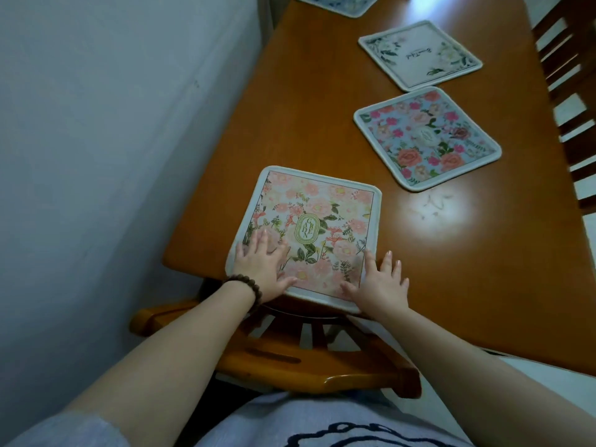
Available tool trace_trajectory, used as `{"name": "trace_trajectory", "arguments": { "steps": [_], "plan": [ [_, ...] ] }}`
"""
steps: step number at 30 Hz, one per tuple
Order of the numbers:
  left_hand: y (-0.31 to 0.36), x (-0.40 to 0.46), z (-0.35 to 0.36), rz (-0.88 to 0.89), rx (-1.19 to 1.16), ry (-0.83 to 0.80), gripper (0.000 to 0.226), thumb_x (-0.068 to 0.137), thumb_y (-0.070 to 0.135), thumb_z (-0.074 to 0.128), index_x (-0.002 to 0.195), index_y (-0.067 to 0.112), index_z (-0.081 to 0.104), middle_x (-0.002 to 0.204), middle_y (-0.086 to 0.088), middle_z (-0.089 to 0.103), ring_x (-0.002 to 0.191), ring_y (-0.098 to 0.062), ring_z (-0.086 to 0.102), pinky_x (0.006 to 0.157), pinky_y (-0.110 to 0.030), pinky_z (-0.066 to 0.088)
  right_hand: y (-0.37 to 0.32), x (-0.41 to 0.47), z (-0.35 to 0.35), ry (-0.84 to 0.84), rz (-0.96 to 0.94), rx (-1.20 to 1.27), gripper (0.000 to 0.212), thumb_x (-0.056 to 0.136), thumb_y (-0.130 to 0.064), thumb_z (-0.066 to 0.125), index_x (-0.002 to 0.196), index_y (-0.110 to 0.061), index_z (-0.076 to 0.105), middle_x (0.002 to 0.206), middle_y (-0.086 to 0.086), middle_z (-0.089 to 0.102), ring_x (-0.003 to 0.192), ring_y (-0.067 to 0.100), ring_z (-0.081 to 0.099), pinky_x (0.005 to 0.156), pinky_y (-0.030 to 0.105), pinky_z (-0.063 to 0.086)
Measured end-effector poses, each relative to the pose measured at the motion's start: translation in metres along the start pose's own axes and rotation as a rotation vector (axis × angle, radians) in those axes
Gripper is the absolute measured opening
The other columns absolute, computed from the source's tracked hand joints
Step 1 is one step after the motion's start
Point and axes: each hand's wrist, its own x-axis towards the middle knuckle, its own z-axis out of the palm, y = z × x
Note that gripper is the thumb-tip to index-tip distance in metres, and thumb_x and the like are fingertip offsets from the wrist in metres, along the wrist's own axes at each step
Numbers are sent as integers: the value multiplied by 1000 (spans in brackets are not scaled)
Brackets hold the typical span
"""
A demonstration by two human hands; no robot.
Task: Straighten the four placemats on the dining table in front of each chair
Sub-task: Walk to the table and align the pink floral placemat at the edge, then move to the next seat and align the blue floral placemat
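Observation:
A pink floral placemat (319,217) with a "GARDEN" oval lies at the near end of the wooden dining table (451,253), its near edge at the table's edge. My left hand (264,269) rests flat on its near left corner, fingers spread. My right hand (382,282) lies flat over its near right corner, partly on the table. A blue-and-pink rose placemat (427,138) lies skewed farther right. Beyond it a white leafy placemat (419,54) sits at an angle. A fourth, blue-patterned placemat (338,3) is cut off at the top edge.
A wooden chair (290,353) stands tucked under the near table end, between me and the table. More dark chairs (571,91) line the right side. A pale wall (113,124) runs close along the table's left side.

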Motion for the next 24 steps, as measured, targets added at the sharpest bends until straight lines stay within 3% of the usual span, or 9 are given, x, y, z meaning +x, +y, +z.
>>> {"name": "trace_trajectory", "arguments": {
  "steps": [7, 18, 24],
  "plan": [
    [94, 22, -19, 122, -62, 51, 81, 87, 70, 26, 151, 29, -2, 159, -10, -3, 145, -28, -4, 116, -51, 0, 53, 4, -22, 204, 22, 43, 78, 89, -60, 42, 150, -33, 2, 159, 8, -6, 145, 29, -7, 115, 49, 4],
    [229, 39, -61, 314, -22, 111, 78, 90, 65, 29, 152, 26, 0, 160, -9, 4, 145, -27, 1, 116, -49, 6, 194, -14, -76, 336, 207, 153, 65, 95, -51, 39, 150, -29, 12, 160, 8, 3, 146, 27, -1, 116, 46, 8],
    [311, 38, -76, 343, -35, 176, 76, 91, 64, 30, 152, 26, 5, 159, -8, 8, 146, -26, 4, 116, -48, 9, 270, -14, -113, 367, 190, 157, 62, 96, -49, 36, 150, -26, 16, 159, 10, 7, 146, 28, 0, 116, 45, 8]
  ]
}}
